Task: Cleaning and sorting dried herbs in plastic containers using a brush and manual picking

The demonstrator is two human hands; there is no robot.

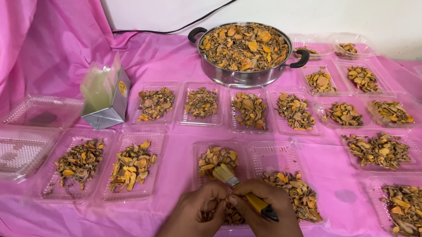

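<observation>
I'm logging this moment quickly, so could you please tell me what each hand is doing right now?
Left hand: closed on a small dried piece, mostly hidden.
Right hand: closed on the yellow-handled brush.

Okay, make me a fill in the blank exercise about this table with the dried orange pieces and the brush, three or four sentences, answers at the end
1. The right hand holds a small brush with a ____ handle.
2. The round steel pot at the back has two ____ handles.
3. The table is covered with a ____ cloth.
4. The dried pieces lie in clear ____ trays.

Missing words: yellow; black; pink; plastic
</observation>
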